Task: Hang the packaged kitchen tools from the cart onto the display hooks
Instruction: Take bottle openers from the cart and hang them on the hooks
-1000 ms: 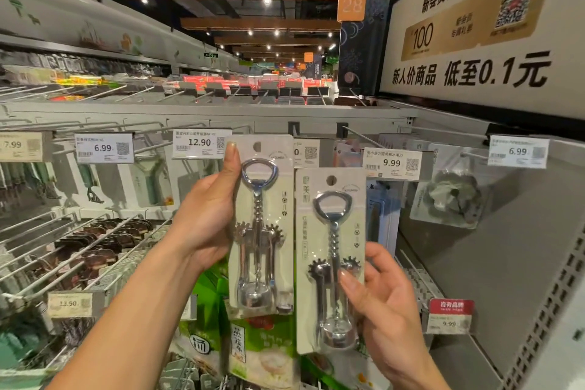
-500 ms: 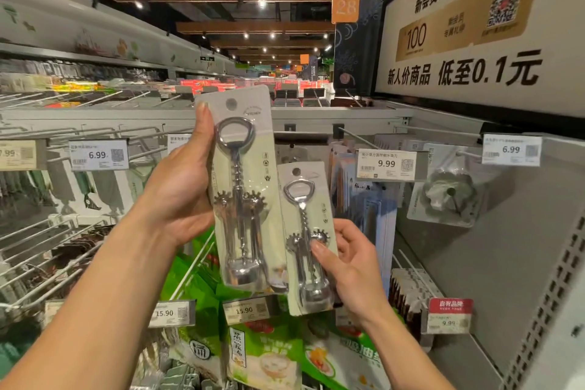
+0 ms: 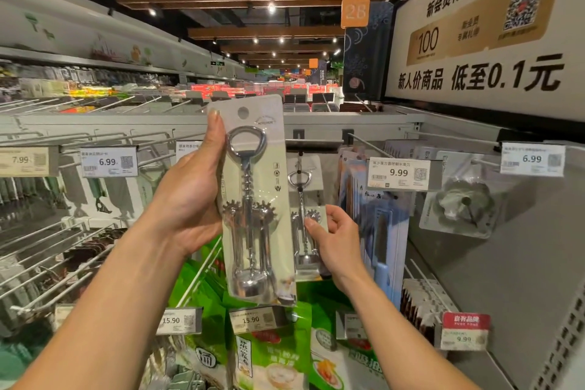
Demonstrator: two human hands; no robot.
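My left hand (image 3: 193, 196) grips a carded wing corkscrew package (image 3: 254, 199) upright in front of the rack, its hang hole at the top. Behind and to the right, my right hand (image 3: 337, 237) pinches the lower edge of a second corkscrew package (image 3: 304, 215). That second package sits back against the display, its top at a dark hook (image 3: 311, 145) under the shelf edge. The left-hand package covers its left side.
Bare wire hooks (image 3: 57, 250) fill the rack on the left. Knife packs (image 3: 380, 218) under a 9.99 tag (image 3: 399, 173) hang to the right, and a flower-shaped tool pack (image 3: 462, 199) hangs further right. Green food bags (image 3: 272, 348) hang below.
The right hand has carried its corkscrew package up and back toward the hook. The left hand has lifted its package slightly higher and nearer the camera.
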